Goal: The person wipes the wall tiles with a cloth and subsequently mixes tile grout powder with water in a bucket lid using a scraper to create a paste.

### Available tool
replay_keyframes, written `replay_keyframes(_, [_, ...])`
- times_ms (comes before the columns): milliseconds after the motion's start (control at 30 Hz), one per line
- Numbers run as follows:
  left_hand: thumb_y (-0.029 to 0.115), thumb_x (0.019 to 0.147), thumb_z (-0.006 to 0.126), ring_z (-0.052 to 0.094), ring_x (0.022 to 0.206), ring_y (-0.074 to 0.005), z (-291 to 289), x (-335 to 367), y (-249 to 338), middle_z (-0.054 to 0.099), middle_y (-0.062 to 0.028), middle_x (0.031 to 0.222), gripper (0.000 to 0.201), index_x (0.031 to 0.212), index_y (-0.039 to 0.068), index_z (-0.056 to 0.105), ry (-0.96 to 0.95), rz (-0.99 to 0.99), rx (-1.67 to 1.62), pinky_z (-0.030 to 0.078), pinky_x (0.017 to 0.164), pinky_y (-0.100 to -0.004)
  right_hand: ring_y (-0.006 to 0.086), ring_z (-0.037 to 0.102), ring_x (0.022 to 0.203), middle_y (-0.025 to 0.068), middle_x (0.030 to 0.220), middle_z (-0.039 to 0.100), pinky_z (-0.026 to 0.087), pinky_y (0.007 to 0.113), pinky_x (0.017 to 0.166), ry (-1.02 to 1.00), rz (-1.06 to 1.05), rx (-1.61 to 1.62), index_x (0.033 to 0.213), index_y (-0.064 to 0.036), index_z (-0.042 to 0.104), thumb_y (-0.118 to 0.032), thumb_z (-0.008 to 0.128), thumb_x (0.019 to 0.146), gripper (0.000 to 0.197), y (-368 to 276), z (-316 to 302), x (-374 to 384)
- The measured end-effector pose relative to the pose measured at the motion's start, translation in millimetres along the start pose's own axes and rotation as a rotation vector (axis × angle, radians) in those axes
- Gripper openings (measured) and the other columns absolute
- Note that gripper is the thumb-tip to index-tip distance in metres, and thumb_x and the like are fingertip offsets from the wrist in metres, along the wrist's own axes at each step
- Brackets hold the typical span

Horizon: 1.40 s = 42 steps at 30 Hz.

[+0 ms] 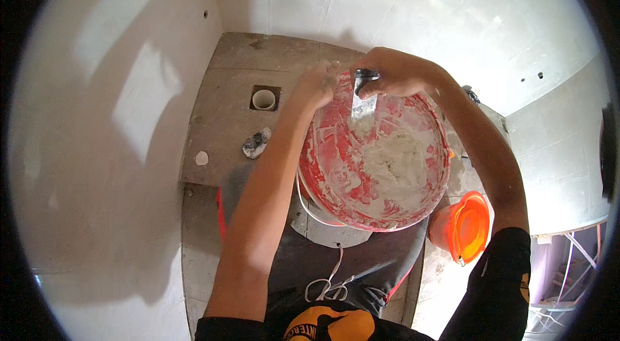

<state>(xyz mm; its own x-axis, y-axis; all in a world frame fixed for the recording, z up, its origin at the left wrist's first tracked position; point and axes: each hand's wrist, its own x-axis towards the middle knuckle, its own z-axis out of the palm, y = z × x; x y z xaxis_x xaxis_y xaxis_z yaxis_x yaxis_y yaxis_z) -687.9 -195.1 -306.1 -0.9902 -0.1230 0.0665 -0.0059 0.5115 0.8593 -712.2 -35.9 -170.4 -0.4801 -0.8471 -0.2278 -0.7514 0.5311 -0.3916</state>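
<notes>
A round red basin [328, 166] smeared with pale paste is in front of me, tilted toward me. Along its far left rim my left hand [316, 88] is closed, fingers curled at the edge. My right hand [402, 73] is wrapped around the black handle of a putty knife [364, 105]. The knife's metal blade points down into the basin, its tip smeared with paste. Thick off-white paste [399, 159] lies heaped in the basin's middle and right, with thinner streaks over the wall.
Right of the basin stands an orange bucket [470, 228]. A white pipe opening [263, 99] sits in a square floor cutout, with a dirty dark-and-white lump [257, 143] nearby. Pale walls [290, 2] enclose the tiled floor. Below the basin are my dark trousers [310, 257].
</notes>
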Motion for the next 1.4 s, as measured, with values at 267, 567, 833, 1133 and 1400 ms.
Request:
replay_keyframes(267, [0.041, 0.097, 0.036, 0.050, 0.115, -0.0423, -2, 2, -4, 0.055, -0.0271, 0.119, 0.048, 0.118, 0.001, 0.053, -0.046, -0.108, 0.020, 0.038, 0.098, -0.0473, 0.0197, 0.068, 0.083, 0.0091, 0.090, 0.070, 0.056, 0.034, 0.073, 0.088, -0.339, -0.147, 0.092, -0.0064, 0.067, 0.004, 0.064, 0.078, 0.018, -17, 47, -77])
replay_keyframes(567, [0.040, 0.096, 0.037, 0.048, 0.119, -0.0410, 1, 5, 2, 0.052, -0.0265, 0.125, 0.048, 0.119, 0.002, 0.054, -0.054, -0.098, 0.022, 0.035, 0.101, -0.0472, 0.0219, 0.068, 0.079, 0.0090, 0.088, 0.070, 0.054, 0.035, 0.070, 0.247, -0.338, -0.138, 0.094, -0.0066, 0.067, 0.005, 0.063, 0.077, 0.022, -14, 41, -55])
replay_keyframes(833, [0.045, 0.098, 0.031, 0.051, 0.112, -0.0432, 4, 6, -9, 0.054, -0.0297, 0.118, 0.054, 0.113, -0.001, 0.054, 0.060, 0.013, 0.072, 0.039, 0.095, -0.0481, 0.0224, 0.065, 0.074, 0.0125, 0.086, 0.068, 0.051, 0.037, 0.072, 0.197, -0.044, -0.119, 0.096, -0.0068, 0.068, -0.011, 0.064, 0.083, 0.014, -16, 16, -54])
replay_keyframes(1133, [0.046, 0.098, 0.034, 0.057, 0.099, -0.0394, -5, -14, 20, 0.058, -0.0302, 0.106, 0.056, 0.101, -0.004, 0.057, -0.068, 0.029, -0.099, 0.042, 0.086, -0.0440, 0.0254, 0.060, 0.083, 0.0147, 0.087, 0.065, 0.045, 0.041, 0.075, -0.153, 0.029, -0.099, 0.097, -0.0015, 0.064, -0.023, 0.068, 0.082, 0.027, 5, -7, 18])
replay_keyframes(1400, [0.043, 0.098, 0.032, 0.054, 0.109, -0.0412, -10, -3, -7, 0.056, -0.0291, 0.117, 0.056, 0.112, -0.005, 0.056, -0.025, 0.049, 0.066, 0.040, 0.095, -0.0439, 0.0220, 0.064, 0.090, 0.0055, 0.090, 0.069, 0.049, 0.040, 0.081, -0.034, -0.332, -0.306, 0.097, -0.0106, 0.066, -0.002, 0.066, 0.077, 0.022, -35, 37, -72])
